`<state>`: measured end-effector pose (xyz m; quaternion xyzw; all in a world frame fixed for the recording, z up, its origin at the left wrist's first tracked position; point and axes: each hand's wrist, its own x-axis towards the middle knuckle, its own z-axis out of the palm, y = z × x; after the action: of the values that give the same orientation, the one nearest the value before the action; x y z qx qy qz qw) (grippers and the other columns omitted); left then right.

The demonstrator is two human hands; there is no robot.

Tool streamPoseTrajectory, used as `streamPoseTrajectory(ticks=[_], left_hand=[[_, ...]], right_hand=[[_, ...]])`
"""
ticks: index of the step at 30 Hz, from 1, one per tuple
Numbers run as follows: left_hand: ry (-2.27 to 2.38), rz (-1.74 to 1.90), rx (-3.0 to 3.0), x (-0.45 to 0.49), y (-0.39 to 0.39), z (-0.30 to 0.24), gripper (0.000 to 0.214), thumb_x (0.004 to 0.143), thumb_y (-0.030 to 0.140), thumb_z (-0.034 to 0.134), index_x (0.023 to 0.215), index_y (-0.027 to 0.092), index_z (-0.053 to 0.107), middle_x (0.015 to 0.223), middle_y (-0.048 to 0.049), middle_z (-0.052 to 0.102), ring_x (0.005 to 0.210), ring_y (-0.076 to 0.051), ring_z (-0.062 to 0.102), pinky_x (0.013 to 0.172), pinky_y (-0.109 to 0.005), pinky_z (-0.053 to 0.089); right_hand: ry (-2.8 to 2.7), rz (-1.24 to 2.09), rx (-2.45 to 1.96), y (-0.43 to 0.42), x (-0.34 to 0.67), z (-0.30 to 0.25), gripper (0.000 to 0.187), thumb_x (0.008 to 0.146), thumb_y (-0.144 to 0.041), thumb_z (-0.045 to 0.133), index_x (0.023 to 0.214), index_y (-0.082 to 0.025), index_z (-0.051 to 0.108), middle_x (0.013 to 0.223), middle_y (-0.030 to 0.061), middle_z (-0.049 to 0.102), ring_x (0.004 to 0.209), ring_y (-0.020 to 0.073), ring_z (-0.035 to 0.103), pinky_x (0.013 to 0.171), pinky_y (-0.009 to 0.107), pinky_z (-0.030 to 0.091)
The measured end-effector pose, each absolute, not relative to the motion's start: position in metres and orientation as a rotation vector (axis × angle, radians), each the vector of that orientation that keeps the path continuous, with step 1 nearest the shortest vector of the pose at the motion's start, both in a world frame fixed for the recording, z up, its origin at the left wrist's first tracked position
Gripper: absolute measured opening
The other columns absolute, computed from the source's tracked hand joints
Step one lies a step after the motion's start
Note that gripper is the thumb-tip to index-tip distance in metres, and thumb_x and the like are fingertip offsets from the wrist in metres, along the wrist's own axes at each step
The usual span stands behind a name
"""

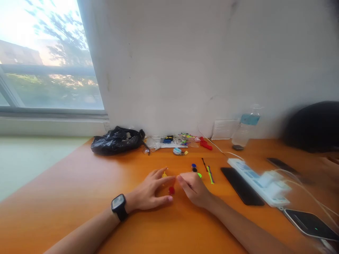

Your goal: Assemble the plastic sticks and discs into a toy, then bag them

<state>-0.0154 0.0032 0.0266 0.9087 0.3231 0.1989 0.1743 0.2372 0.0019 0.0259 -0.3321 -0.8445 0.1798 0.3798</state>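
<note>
My left hand (152,188), with a watch (119,206) on its wrist, rests low over the wooden table (143,233). Its fingers are stretched and apart. A small yellow piece (164,174) lies by the fingertips, and a round red piece (171,190) shows between thumb and index finger. Just to the right, my right hand (195,188) is curled, thumb and index finger pressed together near the left index fingertip. Whatever they pinch is too small or hidden. Beyond the right hand lie blue (194,165), black (194,170) and green (199,175) round pieces.
Thin black (204,164) and yellow-green (210,174) sticks lie right of the discs. Farther right are a black phone (242,187), a power strip (256,180) with cables and another phone (312,224). A black bag (118,141), small packets (172,141) and a bottle (245,130) line the wall.
</note>
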Motion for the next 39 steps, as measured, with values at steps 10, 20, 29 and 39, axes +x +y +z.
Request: streamPoseTrajectory(ticks=[10, 20, 29, 39], left_hand=[[0.858, 0.709, 2.685, -0.006, 0.005, 0.012, 0.036, 0.098, 0.037, 0.063, 0.134, 0.030, 0.066, 0.153, -0.0098, 0.054, 0.136, -0.031, 0.054, 0.115, -0.049, 0.047], [0.946, 0.869, 2.551, -0.017, 0.023, 0.003, 0.033, 0.106, 0.026, 0.046, 0.130, 0.027, 0.069, 0.145, -0.0110, 0.063, 0.133, -0.028, 0.061, 0.112, -0.044, 0.052], [1.027, 0.929, 2.486, -0.021, 0.028, 0.004, 0.029, 0.101, 0.021, 0.050, 0.122, 0.026, 0.071, 0.141, -0.0106, 0.066, 0.131, -0.027, 0.063, 0.109, -0.042, 0.054], [1.036, 0.887, 2.507, -0.020, 0.022, 0.009, 0.035, 0.092, 0.024, 0.064, 0.126, 0.027, 0.067, 0.143, -0.0122, 0.061, 0.133, -0.031, 0.060, 0.111, -0.045, 0.052]], right_hand=[[-2.169, 0.454, -0.884, 0.004, 0.236, 0.021, 0.050, 0.111, -0.038, 0.037, 0.065, -0.021, 0.030, 0.060, -0.0038, 0.035, 0.055, 0.0119, 0.036, 0.060, 0.032, 0.025], [-2.293, 0.525, -0.863, 0.001, 0.233, 0.016, 0.050, 0.111, -0.039, 0.038, 0.065, -0.021, 0.028, 0.061, -0.0041, 0.034, 0.057, 0.0123, 0.033, 0.060, 0.031, 0.024], [-2.269, 0.419, -0.920, 0.012, 0.245, 0.026, 0.051, 0.110, -0.042, 0.041, 0.065, -0.021, 0.027, 0.060, -0.0040, 0.033, 0.056, 0.0121, 0.033, 0.060, 0.031, 0.024], [-2.111, -0.003, -1.512, 0.062, 0.308, 0.054, 0.055, 0.103, -0.052, 0.047, 0.058, -0.021, 0.042, 0.059, 0.0019, 0.052, 0.058, 0.0154, 0.041, 0.059, 0.033, 0.022]])
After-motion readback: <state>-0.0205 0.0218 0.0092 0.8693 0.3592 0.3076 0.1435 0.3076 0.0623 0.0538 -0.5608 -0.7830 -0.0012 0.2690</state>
